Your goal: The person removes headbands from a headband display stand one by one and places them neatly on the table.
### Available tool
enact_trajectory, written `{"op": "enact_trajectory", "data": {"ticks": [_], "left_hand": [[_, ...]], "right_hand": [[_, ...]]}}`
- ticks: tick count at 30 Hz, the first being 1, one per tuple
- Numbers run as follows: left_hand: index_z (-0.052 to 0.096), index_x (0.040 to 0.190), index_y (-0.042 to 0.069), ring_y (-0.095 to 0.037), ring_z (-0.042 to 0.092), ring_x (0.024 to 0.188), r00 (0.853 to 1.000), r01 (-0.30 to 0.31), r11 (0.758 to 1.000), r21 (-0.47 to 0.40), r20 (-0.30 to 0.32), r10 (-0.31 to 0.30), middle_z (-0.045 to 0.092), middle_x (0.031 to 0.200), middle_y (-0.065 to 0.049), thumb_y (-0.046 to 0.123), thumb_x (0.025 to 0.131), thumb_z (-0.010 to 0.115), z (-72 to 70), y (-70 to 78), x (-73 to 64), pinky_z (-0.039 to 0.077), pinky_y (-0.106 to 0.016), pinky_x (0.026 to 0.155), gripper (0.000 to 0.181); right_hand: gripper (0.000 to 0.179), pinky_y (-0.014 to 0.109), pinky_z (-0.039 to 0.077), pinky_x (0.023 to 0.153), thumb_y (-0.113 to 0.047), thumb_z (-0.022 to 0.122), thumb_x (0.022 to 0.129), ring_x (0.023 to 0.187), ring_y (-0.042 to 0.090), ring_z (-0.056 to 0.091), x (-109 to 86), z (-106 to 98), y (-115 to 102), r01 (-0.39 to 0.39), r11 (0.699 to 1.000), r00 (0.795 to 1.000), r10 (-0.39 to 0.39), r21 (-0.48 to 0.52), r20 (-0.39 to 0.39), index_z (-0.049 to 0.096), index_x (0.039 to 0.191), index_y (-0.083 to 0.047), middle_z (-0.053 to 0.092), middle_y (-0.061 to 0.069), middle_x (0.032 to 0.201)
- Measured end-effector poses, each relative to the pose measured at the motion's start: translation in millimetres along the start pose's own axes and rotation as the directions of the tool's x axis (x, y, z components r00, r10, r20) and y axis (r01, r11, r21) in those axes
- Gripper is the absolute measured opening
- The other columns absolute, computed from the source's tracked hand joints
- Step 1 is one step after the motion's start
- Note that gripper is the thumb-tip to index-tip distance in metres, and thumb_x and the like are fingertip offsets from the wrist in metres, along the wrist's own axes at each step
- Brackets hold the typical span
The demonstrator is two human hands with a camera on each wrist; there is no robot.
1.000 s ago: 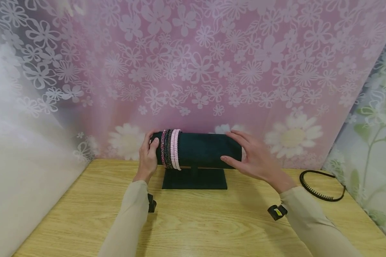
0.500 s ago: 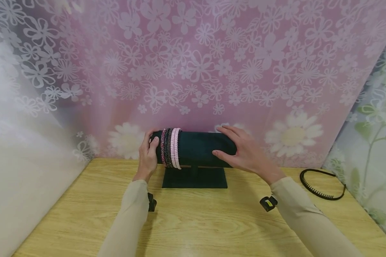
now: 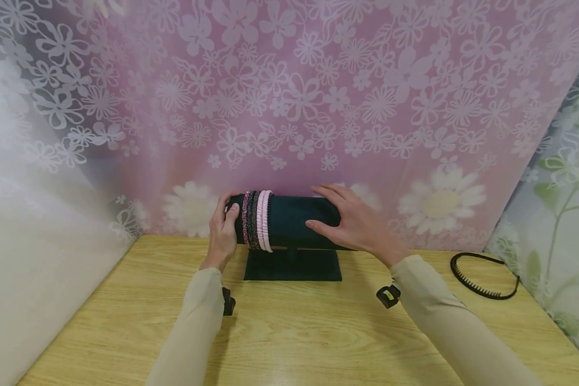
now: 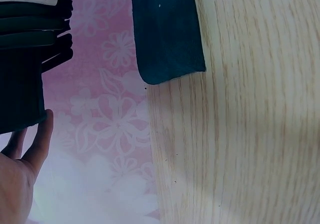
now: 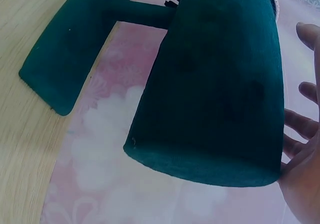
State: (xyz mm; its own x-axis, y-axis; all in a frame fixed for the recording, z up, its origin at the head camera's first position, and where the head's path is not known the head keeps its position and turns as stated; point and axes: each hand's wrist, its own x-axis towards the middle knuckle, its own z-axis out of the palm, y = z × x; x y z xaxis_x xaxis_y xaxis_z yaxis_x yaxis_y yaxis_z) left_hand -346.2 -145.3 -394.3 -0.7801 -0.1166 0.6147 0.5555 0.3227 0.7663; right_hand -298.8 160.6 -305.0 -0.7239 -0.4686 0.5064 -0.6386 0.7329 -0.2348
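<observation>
A dark green velvet display stand stands on the table, a thick horizontal roll on a post above a flat base. Several headbands circle its left part: a reddish sparkly one, dark ones and pink ones. My left hand grips the roll's left end, thumb in front. Part of that hand shows below the roll's end in the left wrist view. My right hand lies around the roll's right part with fingers spread. In the right wrist view its fingers reach along the roll's side.
A black toothed headband lies on the wood-grain table to the right. Pink floral sheeting hangs close behind the stand, with pale sheeting on the left and green-leaf sheeting on the right.
My right hand has slid leftward along the roll from its right end. The left hand and the headbands keep their places.
</observation>
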Motion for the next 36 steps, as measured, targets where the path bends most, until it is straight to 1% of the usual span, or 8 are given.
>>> {"op": "enact_trajectory", "data": {"ticks": [7,12,16,23,28,33,36], "left_hand": [[0.053,0.144,0.02,-0.026,0.06,0.115,1.0,0.003,1.0,0.006,0.0,-0.003,0.061,0.137,-0.006,0.039,0.108,0.039,0.4,2.1,0.3,0.044,-0.048,0.102,0.044],[0.053,0.145,0.021,-0.026,0.06,0.114,1.0,0.008,1.0,-0.006,0.006,-0.008,0.06,0.137,-0.006,0.038,0.108,0.039,-0.3,3.0,0.5,0.045,-0.047,0.101,0.043],[0.053,0.145,0.021,-0.025,0.06,0.113,1.0,0.009,1.0,-0.011,0.009,-0.009,0.06,0.137,-0.005,0.038,0.108,0.039,-0.4,3.6,0.0,0.045,-0.047,0.1,0.043],[0.053,0.145,0.017,-0.027,0.059,0.114,1.0,0.006,1.0,-0.001,0.006,-0.006,0.061,0.136,-0.007,0.038,0.108,0.039,0.0,2.5,-0.7,0.044,-0.047,0.102,0.045],[0.053,0.145,0.019,-0.026,0.059,0.113,1.0,0.011,1.0,-0.009,-0.002,-0.011,0.061,0.135,-0.005,0.039,0.108,0.039,0.3,1.9,-0.1,0.045,-0.046,0.1,0.044],[0.055,0.143,0.02,-0.026,0.059,0.109,1.0,0.004,1.0,-0.017,-0.007,-0.005,0.063,0.13,-0.007,0.036,0.107,0.04,0.1,1.5,0.3,0.045,-0.043,0.096,0.041],[0.055,0.143,0.018,-0.029,0.059,0.108,1.0,0.006,1.0,-0.027,-0.009,-0.006,0.062,0.129,-0.011,0.031,0.108,0.041,0.4,1.3,0.3,0.044,-0.043,0.096,0.041]], "right_hand": [[0.075,0.06,0.041,0.112,-0.052,0.072,0.091,0.142,0.034,0.047,6.4,4.2,-3.7,0.002,1.0,1.0,-0.002,0.009,0.003,0.044,0.156,-0.025,0.047,0.01,0.157],[0.075,0.06,0.042,0.111,-0.051,0.072,0.091,0.142,0.034,0.047,10.4,5.9,-7.2,-0.002,1.0,1.0,0.002,0.02,0.003,0.044,0.156,-0.026,0.047,0.009,0.157],[0.074,0.058,0.042,0.113,-0.05,0.072,0.091,0.143,0.033,0.046,13.9,8.5,-8.0,0.011,1.0,1.0,-0.011,0.025,0.006,0.045,0.155,-0.024,0.047,0.009,0.156],[0.073,0.056,0.044,0.111,-0.05,0.072,0.091,0.139,0.031,0.05,19.1,14.9,-10.8,0.043,0.999,0.999,-0.043,0.031,-0.005,0.047,0.154,-0.022,0.051,0.009,0.152],[0.073,0.056,0.044,0.111,-0.053,0.07,0.091,0.14,0.031,0.05,22.3,17.1,-15.5,0.028,0.999,1.0,-0.028,0.017,0.003,0.047,0.154,-0.024,0.051,0.007,0.153],[0.073,0.056,0.042,0.113,-0.055,0.069,0.091,0.142,0.03,0.048,25.4,19.0,-20.9,0.016,1.0,1.0,-0.017,0.014,0.022,0.047,0.153,-0.024,0.05,0.005,0.155],[0.073,0.055,0.04,0.115,-0.057,0.068,0.091,0.142,0.029,0.047,27.9,20.4,-23.9,0.021,1.0,0.999,-0.021,0.016,0.028,0.048,0.153,-0.024,0.051,0.004,0.155]]}}
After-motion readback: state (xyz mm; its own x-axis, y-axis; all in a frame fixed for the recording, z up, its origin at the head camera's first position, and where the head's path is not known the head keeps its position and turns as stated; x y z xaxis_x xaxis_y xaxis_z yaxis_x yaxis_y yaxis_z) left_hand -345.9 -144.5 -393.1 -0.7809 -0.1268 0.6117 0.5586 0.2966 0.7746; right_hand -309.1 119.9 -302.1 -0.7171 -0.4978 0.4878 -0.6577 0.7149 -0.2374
